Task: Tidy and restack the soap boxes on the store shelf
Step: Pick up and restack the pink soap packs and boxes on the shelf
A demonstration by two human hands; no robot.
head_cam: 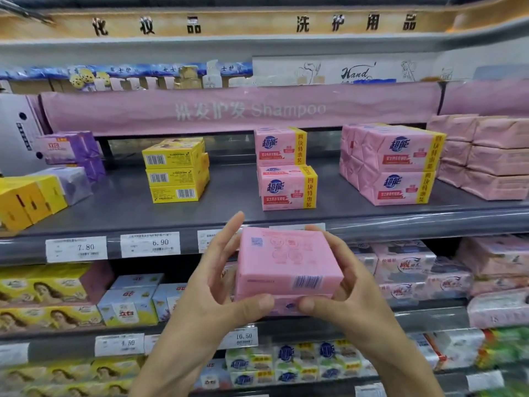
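I hold a pink soap pack (286,267) in front of the shelf edge, barcode side toward me. My left hand (217,285) grips its left side, thumb under the front edge. My right hand (346,290) grips the right side, thumb also under the front. On the grey shelf (229,190) behind it stands a stack of two pink soap packs (284,167). A larger pink stack (395,164) stands to the right. Three yellow soap boxes (176,170) are stacked to the left.
Purple packs (71,151) and yellow boxes (25,202) sit at the shelf's left end, plain pink packs (486,159) at the right end. Price tags (150,244) line the shelf edge. Lower shelves hold several more soap packs (415,267).
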